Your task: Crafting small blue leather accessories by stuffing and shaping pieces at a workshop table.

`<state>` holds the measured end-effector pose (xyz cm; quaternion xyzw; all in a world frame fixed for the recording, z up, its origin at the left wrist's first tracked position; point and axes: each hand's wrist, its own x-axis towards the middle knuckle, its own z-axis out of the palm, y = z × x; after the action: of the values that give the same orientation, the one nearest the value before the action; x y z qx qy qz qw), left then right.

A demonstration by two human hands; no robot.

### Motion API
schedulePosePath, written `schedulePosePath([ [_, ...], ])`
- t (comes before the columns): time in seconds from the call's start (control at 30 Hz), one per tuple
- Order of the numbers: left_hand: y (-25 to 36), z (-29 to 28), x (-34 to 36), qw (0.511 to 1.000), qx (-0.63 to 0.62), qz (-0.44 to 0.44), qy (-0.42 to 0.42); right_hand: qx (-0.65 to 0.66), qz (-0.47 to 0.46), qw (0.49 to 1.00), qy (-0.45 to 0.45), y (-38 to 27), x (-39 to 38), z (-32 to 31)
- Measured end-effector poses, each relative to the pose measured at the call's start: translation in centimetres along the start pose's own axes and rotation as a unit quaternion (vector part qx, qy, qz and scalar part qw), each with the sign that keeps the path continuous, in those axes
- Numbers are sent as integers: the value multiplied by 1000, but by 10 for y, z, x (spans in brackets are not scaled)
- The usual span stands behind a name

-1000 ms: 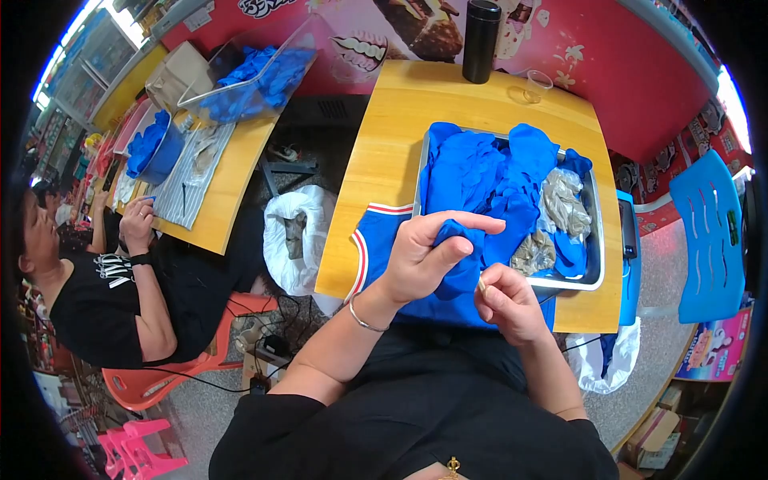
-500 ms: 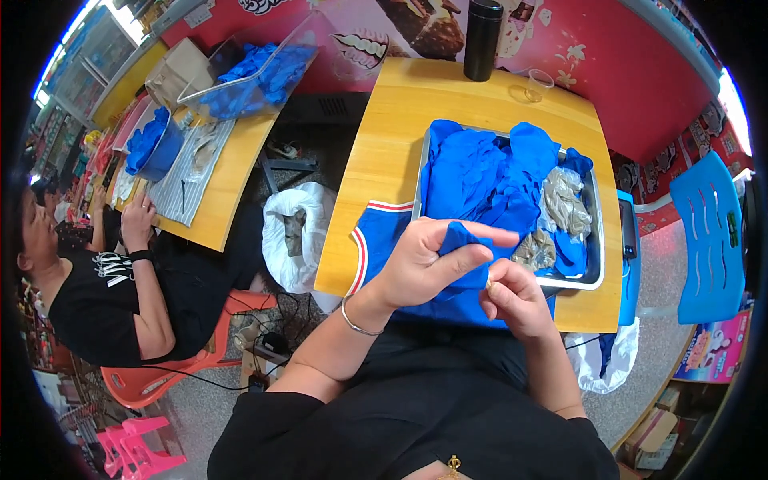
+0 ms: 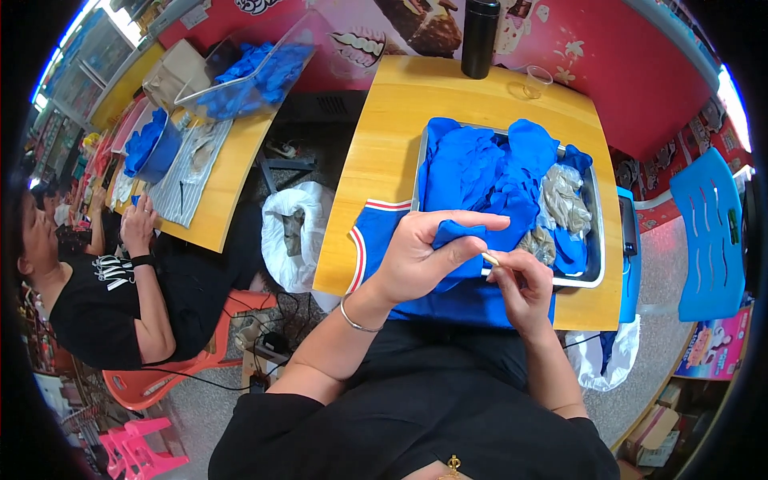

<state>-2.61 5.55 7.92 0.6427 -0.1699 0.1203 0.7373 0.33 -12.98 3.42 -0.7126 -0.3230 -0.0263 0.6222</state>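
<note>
My left hand point(image 3: 424, 252) is closed on a small blue cloth-like piece point(image 3: 458, 233), gripped between thumb and fingers above the table's near edge. Close beside it, my right hand point(image 3: 524, 288) pinches a short, pale cream stick-like piece point(image 3: 490, 258) whose tip points toward the left thumb. Beyond both hands stands a metal tray point(image 3: 590, 280), heaped with blue cloth-like pieces point(image 3: 468, 172) and clear bags of a greyish-brown material point(image 3: 564, 198). Under my hands lies a blue garment point(image 3: 376, 232) with red and white trim.
A black bottle point(image 3: 478, 48) and a clear cup point(image 3: 537, 81) stand on the far part of the wooden table point(image 3: 400, 96). Another person point(image 3: 120, 296) sits at the left by a second table with a clear bin point(image 3: 276, 84) and blue bucket point(image 3: 160, 156). White bags point(image 3: 292, 260) flank my table.
My right hand has turned and lowered slightly, and the pale piece in its fingers now shows. Less of the blue piece rises above my left hand.
</note>
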Motion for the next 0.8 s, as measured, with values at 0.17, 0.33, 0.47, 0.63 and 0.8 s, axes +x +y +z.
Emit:
schedulePosePath([
  [0.17, -5, 1, 2, 999, -19, -3, -31, 174, 139, 971, -83, -12, 1, -6],
  [0.33, -8, 2, 1, 997, -52, -15, -63, 401, 313, 843, -176, -6, -3, -9],
  [0.47, -1, 0, 1, 998, 10, -12, -53, 251, 154, 953, -75, -2, -2, 0],
  [0.63, 0, 6, 2, 1000, 8, -15, -19, 41, 23, 999, -12, 4, -3, 2],
  [0.8, -3, 4, 1, 995, -27, -90, -36, 254, 202, 941, -99, -12, 0, -3],
])
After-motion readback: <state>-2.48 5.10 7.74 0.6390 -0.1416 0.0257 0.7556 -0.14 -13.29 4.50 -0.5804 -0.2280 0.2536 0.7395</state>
